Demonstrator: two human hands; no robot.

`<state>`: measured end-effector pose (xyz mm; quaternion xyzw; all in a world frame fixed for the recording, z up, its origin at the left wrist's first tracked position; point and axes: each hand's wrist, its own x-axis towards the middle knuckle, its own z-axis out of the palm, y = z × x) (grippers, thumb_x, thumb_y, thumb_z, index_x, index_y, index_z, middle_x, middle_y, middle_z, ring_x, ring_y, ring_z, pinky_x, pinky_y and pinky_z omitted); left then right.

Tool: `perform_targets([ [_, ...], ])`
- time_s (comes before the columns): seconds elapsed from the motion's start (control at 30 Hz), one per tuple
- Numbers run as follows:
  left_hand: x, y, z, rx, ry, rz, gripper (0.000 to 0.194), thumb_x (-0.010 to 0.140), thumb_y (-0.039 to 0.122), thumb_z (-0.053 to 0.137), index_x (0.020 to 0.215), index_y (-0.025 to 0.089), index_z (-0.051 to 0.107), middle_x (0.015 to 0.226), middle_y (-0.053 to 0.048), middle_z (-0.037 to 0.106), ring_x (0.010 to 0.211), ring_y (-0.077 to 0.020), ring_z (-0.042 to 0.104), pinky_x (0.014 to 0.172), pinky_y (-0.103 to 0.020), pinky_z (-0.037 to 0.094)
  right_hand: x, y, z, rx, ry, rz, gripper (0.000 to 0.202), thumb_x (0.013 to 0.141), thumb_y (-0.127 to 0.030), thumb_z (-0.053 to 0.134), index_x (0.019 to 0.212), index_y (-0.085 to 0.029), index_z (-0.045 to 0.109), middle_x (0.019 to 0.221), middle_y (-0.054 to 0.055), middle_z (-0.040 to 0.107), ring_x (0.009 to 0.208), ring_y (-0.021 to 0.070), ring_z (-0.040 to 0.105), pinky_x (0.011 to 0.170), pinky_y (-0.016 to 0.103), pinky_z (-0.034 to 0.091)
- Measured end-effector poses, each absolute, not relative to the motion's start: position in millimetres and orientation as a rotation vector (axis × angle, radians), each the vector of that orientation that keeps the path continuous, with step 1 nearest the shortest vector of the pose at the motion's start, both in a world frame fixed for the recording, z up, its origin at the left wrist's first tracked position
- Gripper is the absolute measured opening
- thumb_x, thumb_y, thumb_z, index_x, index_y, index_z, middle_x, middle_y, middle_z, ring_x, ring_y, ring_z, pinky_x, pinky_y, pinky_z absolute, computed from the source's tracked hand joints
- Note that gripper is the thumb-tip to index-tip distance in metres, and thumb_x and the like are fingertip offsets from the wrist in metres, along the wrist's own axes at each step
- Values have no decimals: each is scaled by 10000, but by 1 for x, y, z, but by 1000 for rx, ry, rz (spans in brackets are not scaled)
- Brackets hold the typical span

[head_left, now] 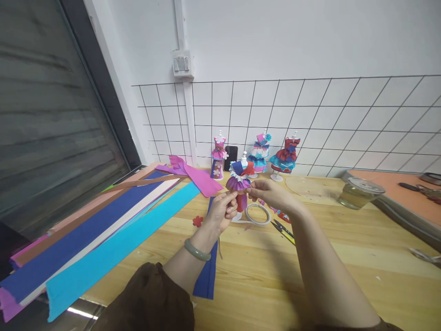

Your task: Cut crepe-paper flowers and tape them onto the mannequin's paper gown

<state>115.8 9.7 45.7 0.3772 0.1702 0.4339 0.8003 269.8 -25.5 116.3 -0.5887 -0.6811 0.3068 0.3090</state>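
A small dress form (244,157) stands upright in front of me, dressed in blue, white and red paper with a ruffled purple paper skirt (237,184). My left hand (222,210) pinches the lower left edge of this skirt between thumb and finger, the other fingers curled. On the opposite side, my right hand (267,193) closes its fingertips on the skirt's right edge. Below the hem hangs a red and magenta paper piece (241,202). A roll of double-sided tape (257,214) lies beside the form's base. Yellow-handled thread snips (283,232) rest near my right forearm.
Long crepe paper strips (120,234) cover the left side. A dark blue strip (206,271) lies under my left wrist. Dressed forms (284,156) and a phone (231,158) stand at the back. A red paper flower (197,221) and a clear tub (360,193) are on the table.
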Motion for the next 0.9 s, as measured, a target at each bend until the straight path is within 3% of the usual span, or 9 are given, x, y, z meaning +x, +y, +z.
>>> perform_targets([
  [0.4, 113, 13, 47, 791, 311, 953, 249, 674, 244, 644, 630, 133, 426, 513, 67, 409, 339, 18, 233, 306, -125, 113, 269, -31, 120, -1613, -1751, 805, 240, 778, -400, 485, 746, -170, 545, 659, 5, 552, 531, 97, 453, 439, 213, 307],
  [0.63, 115, 5, 47, 818, 316, 937, 255, 706, 332, 607, 645, 135, 457, 515, 47, 440, 340, 2, 275, 317, -139, 136, 268, -33, 121, -1515, -1812, 848, 248, 761, -420, 519, 802, -181, 566, 662, -11, 551, 537, 95, 455, 450, 210, 300],
  [0.9, 126, 4, 50, 865, 380, 955, 292, 659, 326, 664, 630, 143, 438, 475, 72, 392, 315, 14, 245, 324, -145, 117, 271, -23, 112, -1335, -1845, 898, 300, 780, -448, 485, 710, -164, 551, 640, -9, 550, 602, 109, 504, 569, 227, 383],
])
